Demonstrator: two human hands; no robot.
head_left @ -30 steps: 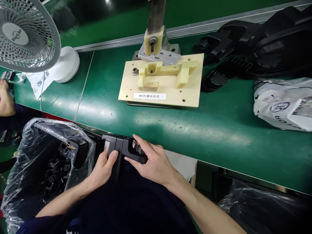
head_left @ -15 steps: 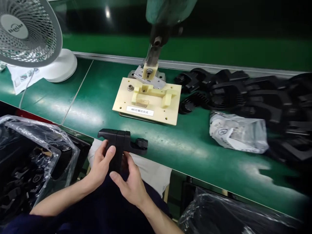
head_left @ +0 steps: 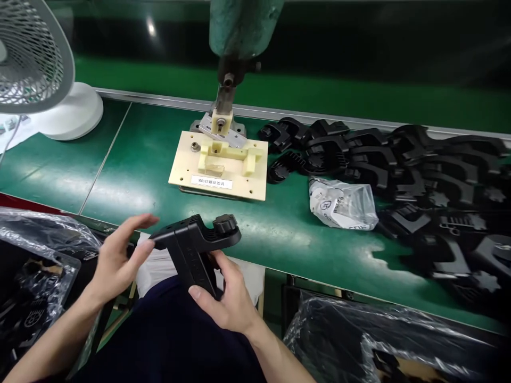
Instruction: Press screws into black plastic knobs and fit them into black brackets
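My right hand (head_left: 229, 298) grips the lower end of a black plastic bracket (head_left: 189, 252) over the table's front edge. The bracket has a lobed knob (head_left: 224, 224) on its right arm and a hooked arm pointing left. My left hand (head_left: 120, 260) has its thumb and fingers apart beside that left arm; the thumb tip is close to it, and whether they touch I cannot tell. Beyond the hands lies a cream fixture plate (head_left: 181, 165) with raised blocks and a white label. Above its back edge hangs the teal tool body (head_left: 247, 26) of a screw-driving machine.
Many similar black parts (head_left: 371, 159) crowd the right side of the green table (head_left: 275, 234). A clear plastic bag (head_left: 343, 205) lies before them. A fan (head_left: 75, 111) stands at the back left. Plastic-lined bins sit below at left (head_left: 64, 234) and right (head_left: 327, 319).
My left hand has let go of the bracket and moved left, its fingers spreading. The bracket has tilted in my right hand. The camera view has shifted to the right.
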